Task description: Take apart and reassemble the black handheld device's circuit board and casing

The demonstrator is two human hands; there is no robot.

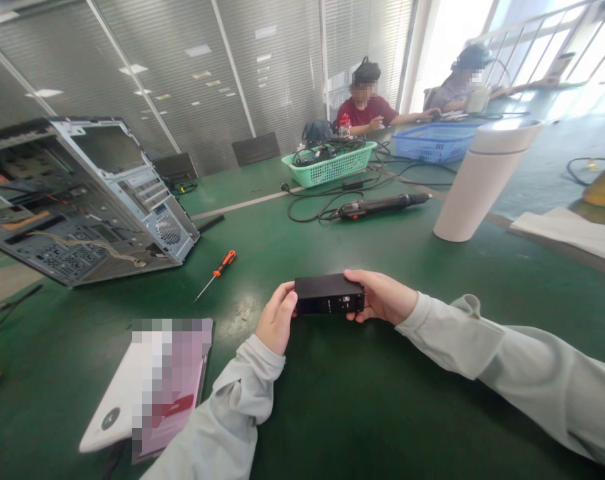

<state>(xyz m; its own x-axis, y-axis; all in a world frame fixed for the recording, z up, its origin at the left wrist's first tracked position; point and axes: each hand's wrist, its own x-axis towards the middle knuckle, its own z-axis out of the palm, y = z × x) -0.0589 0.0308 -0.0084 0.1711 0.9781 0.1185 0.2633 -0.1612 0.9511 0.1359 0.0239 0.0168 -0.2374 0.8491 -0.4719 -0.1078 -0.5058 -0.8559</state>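
A small black rectangular box is held just above or on the green table, between both hands. Small white markings and a light-coloured port show at the right of its near face. My left hand grips its left end, thumb toward me. Around the right end, my right hand is closed, with the thumb on top and fingers below. To the left of the box lies a screwdriver with an orange and black handle. Beyond the box rests a black electric screwdriver with its cord.
An opened computer case stands tilted at left. A white device and a pinkish booklet lie front left. A white tumbler stands at right. Behind are a green basket of cables, a blue basket and two seated people.
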